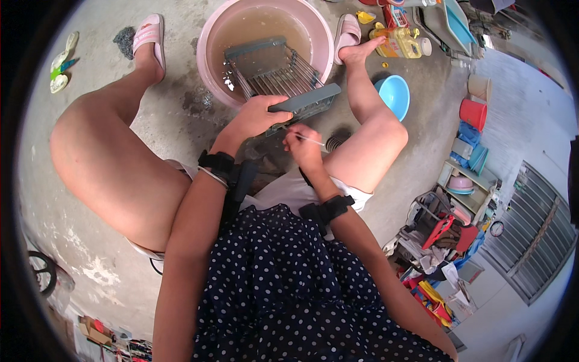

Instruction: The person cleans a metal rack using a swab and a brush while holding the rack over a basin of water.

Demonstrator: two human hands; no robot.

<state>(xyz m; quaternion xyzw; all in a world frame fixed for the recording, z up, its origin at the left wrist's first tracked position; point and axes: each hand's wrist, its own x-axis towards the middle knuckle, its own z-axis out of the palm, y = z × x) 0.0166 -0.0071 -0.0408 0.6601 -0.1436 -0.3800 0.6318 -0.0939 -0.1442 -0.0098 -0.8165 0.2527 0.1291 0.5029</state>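
Note:
A rack with metal rods point(271, 83) and grey plastic ends leans in a round pink basin point(209, 68) of murky brown water point(246, 27). Its far end dips into the water, while the near grey plastic end point(312, 100) rises over the rim towards me. My left hand point(253, 118) grips that near end at its left part, thumb below. Just beneath it, my right hand point(306, 147) pinches a thin, pale-handled tool point(312, 138), possibly a small brush. The tool's tip is at the underside of the grey end, mostly hidden by my fingers.
On the right are a light blue bowl point(393, 97) and a yellow plastic bottle point(400, 43). A steel-wool-like scouring pad point(125, 42) lies by the left slipper point(149, 38). Brushes point(63, 68) rest farther left. A cluttered shelf point(470, 190) lines the wall.

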